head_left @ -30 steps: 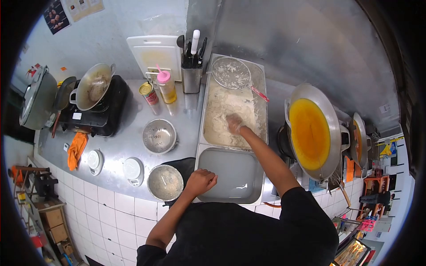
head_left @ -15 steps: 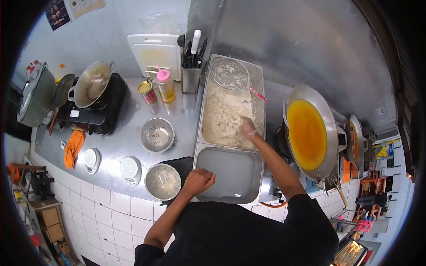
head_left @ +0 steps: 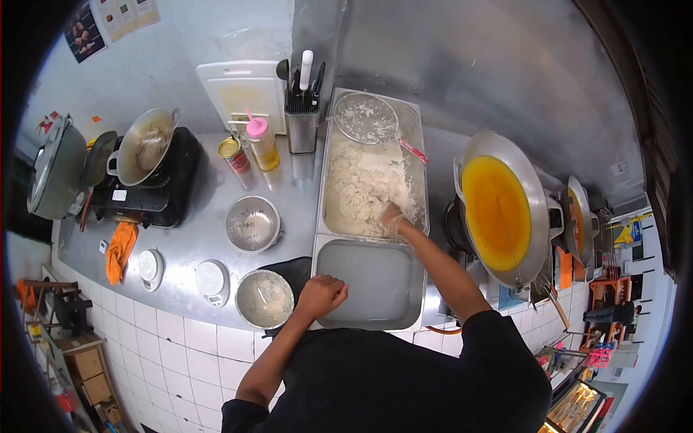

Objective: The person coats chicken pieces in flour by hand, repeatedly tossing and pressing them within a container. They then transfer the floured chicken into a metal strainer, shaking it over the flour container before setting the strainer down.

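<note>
My right hand [head_left: 392, 219] is down in the flour [head_left: 364, 180] of the long metal tray [head_left: 422, 177], near its front right corner. Flour coats it, and its fingertips are partly buried, so what they hold cannot be made out. My left hand [head_left: 324, 294] is loosely closed over the left rim of the tray of cloudy liquid [head_left: 369, 281], with nothing visible in it. A sieve with a red handle [head_left: 366, 117] lies across the back of the flour tray. Left of my left hand stands a metal bowl [head_left: 265, 299] with floury residue.
Right of the trays sits a big wok of orange oil [head_left: 498, 213]. An empty steel bowl [head_left: 253, 224], two white scales [head_left: 211, 280], a can [head_left: 232, 153], a pink-topped bottle [head_left: 261, 144], a knife block [head_left: 302, 130] and a stove [head_left: 148, 195] stand left. A distant person [head_left: 612, 314] is at right.
My right hand has moved slightly left and toward me within the flour, its fingers now lower in it. My left hand has hardly moved. The whole view has shifted slightly.
</note>
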The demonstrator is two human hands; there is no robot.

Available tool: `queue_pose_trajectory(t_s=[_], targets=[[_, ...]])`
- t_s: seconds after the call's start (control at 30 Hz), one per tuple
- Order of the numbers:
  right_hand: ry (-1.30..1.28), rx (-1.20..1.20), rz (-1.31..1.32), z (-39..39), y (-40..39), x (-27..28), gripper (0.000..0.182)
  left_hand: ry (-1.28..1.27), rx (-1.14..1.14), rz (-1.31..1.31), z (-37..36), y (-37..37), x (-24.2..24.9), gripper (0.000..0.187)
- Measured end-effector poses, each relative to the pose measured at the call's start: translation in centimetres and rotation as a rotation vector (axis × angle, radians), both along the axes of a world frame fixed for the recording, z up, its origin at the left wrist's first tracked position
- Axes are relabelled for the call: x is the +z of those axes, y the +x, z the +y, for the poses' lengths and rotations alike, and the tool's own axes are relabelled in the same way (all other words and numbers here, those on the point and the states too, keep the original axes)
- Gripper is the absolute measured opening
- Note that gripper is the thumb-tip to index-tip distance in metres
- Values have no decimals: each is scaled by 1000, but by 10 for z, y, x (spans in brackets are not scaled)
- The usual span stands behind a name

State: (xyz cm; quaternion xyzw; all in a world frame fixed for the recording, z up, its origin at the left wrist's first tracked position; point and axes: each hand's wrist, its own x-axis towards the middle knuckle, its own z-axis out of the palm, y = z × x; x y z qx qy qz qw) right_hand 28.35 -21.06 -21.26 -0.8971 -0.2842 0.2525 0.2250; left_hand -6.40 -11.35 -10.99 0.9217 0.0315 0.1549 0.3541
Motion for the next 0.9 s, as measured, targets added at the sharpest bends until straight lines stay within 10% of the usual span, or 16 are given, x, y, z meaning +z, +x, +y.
queue_pose_trajectory(t_s=[0.23,0.47,0.63,0.7,0.9], targets=[[398,28,-19,6,85,-81,37,16,-20,4,0,0,2,28],[18,618,-470,-1,93,15,61,10,-14,-1,1,0,4,28],[-64,182,350,-8,41,93,63,-4,0,-14,1,0,1,29],[-406,580,-40,-64,109,-71,53,-7,-6,-15,0,0,3,29],[-760,547,125,-25,9,-23,49,-7,0,-28,1,-1,2,28]])
